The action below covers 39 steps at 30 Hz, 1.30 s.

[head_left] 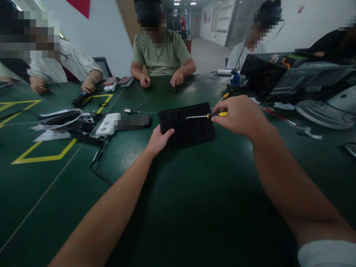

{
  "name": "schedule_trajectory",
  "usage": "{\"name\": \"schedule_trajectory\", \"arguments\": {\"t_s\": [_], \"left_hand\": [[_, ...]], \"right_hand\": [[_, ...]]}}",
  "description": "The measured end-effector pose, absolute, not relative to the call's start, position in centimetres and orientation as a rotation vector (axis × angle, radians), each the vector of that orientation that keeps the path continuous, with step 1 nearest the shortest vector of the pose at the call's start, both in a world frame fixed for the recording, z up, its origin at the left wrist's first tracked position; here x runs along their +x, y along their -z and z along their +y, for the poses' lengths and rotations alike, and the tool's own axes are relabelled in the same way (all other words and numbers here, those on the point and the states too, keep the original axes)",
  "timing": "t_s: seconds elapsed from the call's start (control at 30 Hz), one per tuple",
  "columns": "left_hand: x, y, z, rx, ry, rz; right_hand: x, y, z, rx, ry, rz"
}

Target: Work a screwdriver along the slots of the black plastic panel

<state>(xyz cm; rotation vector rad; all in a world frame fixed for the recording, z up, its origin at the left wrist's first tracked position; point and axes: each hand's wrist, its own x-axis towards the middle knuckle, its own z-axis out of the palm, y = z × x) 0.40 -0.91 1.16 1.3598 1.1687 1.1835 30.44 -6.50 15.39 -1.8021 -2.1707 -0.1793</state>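
Observation:
My left hand [158, 142] grips the left edge of a thin black rectangular panel [191, 132], thumb on its upper face. The panel is tilted a little above the green table. In my right hand [241, 115] is a screwdriver [217, 115] with a yellow and black handle, its fingers closed round the handle end. The shaft points left across the panel, and its tip lies over the panel's middle; whether it touches cannot be made out. Left of the panel are a small metal cylinder [129, 111] and several tiny metal pieces.
A white device [109, 124], a dark phone-like slab and coiled cables lie at left. A second yellow-handled tool [225, 96], a white fan [324, 113] and an open computer case [308, 79] are at right. Co-workers sit opposite, including a person in a green shirt [164, 52].

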Motion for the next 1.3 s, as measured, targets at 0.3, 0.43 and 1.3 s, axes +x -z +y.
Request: {"name": "schedule_trajectory", "arguments": {"t_s": [0.3,0.43,1.3], "left_hand": [[0.3,-0.9,-0.8,1.383,-1.184,1.178],[0.3,-0.9,-0.7,1.4,-1.181,1.183],[0.0,-0.5,-0.6,1.38,-1.194,1.178]], "right_hand": [[30.0,-15.7,-6.8,-1.848,0.157,-2.187],[30.0,-15.7,-6.7,-1.828,0.153,-2.223],[29.7,-16.1,-7.2,-1.793,0.183,-2.161]]}}
